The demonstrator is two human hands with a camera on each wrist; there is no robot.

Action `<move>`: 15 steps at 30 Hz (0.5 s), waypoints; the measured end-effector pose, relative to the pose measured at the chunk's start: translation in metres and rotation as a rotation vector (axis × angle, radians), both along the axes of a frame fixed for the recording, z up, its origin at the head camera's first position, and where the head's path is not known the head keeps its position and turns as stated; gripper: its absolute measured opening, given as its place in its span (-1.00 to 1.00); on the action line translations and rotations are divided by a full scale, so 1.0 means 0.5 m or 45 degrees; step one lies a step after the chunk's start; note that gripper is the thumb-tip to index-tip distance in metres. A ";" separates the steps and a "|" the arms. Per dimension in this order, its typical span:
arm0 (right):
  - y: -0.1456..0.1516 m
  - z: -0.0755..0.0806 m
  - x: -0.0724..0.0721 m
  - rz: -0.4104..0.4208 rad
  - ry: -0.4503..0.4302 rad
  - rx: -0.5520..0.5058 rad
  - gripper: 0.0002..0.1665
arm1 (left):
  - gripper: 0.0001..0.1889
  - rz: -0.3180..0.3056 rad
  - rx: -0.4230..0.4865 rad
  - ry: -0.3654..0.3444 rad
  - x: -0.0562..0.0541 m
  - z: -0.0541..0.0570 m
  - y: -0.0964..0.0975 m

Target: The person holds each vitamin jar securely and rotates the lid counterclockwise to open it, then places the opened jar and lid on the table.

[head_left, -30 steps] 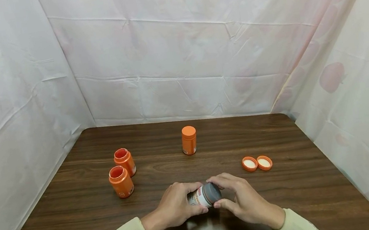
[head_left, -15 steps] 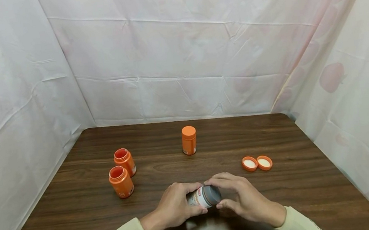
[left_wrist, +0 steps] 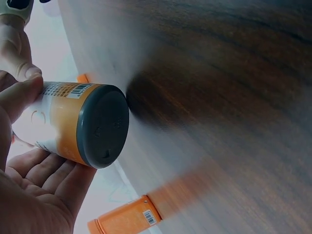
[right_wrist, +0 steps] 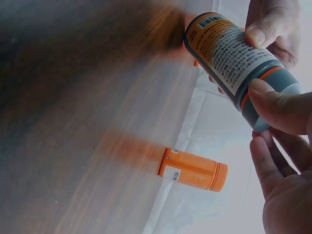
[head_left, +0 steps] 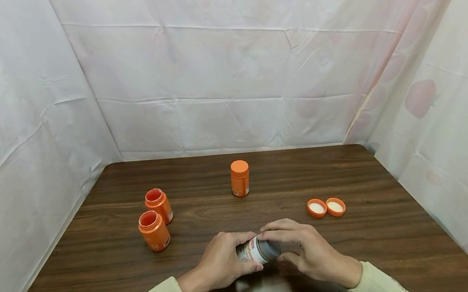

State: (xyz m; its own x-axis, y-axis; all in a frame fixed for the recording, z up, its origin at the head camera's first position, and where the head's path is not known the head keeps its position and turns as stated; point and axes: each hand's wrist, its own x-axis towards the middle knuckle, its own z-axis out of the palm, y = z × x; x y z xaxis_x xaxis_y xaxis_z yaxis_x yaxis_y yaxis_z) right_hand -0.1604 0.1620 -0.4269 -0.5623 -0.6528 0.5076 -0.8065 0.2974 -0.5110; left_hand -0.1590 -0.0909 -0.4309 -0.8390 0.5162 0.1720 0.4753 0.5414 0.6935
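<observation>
A grey-capped bottle (head_left: 253, 251) with a white and orange label is tilted low over the front of the table, its cap pointing right. My left hand (head_left: 224, 260) grips its body, thumb on one side and fingers on the other. At the cap (right_wrist: 279, 87), the thumb and fingertips of my right hand (head_left: 307, 252) pinch the grey rim. An orange ring shows between cap and body in the right wrist view. The bottle's dark grey base (left_wrist: 105, 126) faces the left wrist camera.
Two uncapped orange bottles, a nearer one (head_left: 154, 231) and a farther one (head_left: 159, 206), stand at the left. A capped orange bottle (head_left: 240, 178) stands at the back middle. Two orange caps (head_left: 316, 208) lie upturned at the right. White sheets surround the wooden table (head_left: 382, 225).
My right fingers have shifted round the cap, the index finger sliding over its top edge toward the left. My left hand and the bottle stay almost in place.
</observation>
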 end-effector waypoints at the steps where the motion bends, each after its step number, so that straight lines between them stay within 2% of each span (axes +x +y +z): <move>1: 0.000 0.000 0.000 -0.006 0.004 0.005 -0.05 | -0.48 0.004 0.005 0.002 0.000 -0.001 0.000; 4: 0.000 -0.001 0.002 -0.042 -0.019 0.014 0.06 | -0.50 0.006 0.028 0.004 -0.001 -0.003 0.000; 6: -0.001 -0.002 0.004 -0.079 -0.037 -0.001 0.07 | -0.53 0.001 0.042 -0.002 -0.002 -0.003 -0.001; 10: -0.003 -0.006 0.007 -0.194 -0.051 -0.034 -0.11 | -0.56 -0.005 0.054 -0.018 -0.003 -0.002 -0.001; 15: -0.008 -0.006 0.008 -0.308 -0.089 -0.012 -0.34 | -0.56 0.004 0.049 -0.027 -0.002 0.000 0.000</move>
